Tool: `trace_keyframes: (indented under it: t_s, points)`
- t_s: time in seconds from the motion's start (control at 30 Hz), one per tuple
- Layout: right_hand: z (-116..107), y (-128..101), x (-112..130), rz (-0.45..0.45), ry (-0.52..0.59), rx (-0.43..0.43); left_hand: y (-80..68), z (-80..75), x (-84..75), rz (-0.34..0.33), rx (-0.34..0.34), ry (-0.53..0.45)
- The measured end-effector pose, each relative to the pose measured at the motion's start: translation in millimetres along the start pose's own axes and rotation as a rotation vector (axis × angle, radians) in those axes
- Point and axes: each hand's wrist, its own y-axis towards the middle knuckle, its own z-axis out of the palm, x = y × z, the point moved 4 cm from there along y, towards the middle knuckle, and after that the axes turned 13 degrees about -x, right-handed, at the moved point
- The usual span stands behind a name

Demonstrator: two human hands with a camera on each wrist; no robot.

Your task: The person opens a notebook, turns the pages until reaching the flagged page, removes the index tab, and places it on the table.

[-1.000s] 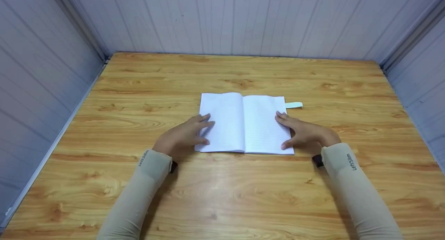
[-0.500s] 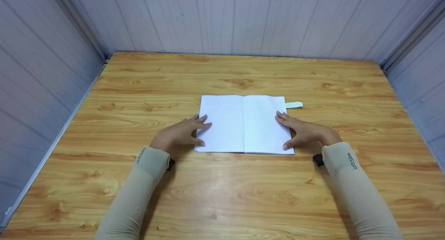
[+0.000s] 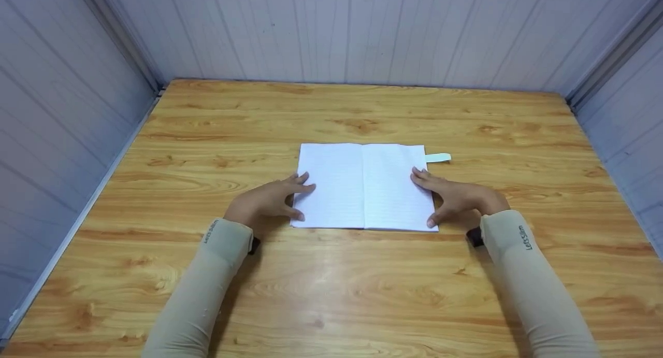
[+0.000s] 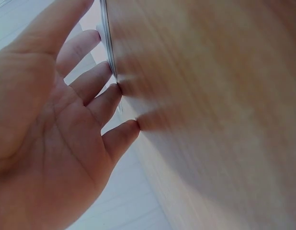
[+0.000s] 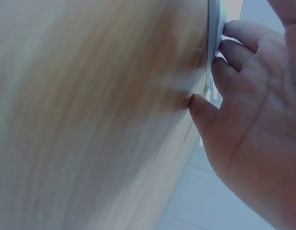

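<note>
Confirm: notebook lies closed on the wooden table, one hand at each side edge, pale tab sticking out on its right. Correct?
Not quite. The notebook lies open, not closed: the head view shows two lined pages with the fold down the middle. The rest holds: it is on the wooden table, the left hand and right hand sit at its side edges, and the pale tab sticks out on its right.

White lined notebook (image 3: pixel 364 186), open flat, mid-table, pale bookmark tab (image 3: pixel 438 157) at its right edge

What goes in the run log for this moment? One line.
notebook: open flat on table | left hand: fingers on left edge | right hand: fingers on right edge | pale tab: right of notebook
</note>
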Motion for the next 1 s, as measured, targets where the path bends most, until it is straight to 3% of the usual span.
trace_keyframes:
  t_s: [0.53, 1.0]
  points:
    - [-0.3, -1.8, -1.1, 0.003, 0.01, -0.014, 1.2, -1.5, 0.0, 0.05, 0.006, 0.016]
    - [0.1, -0.4, -1.9, 0.046, 0.009, -0.036, -0.6, -0.3, 0.0, 0.023, -0.008, -0.006]
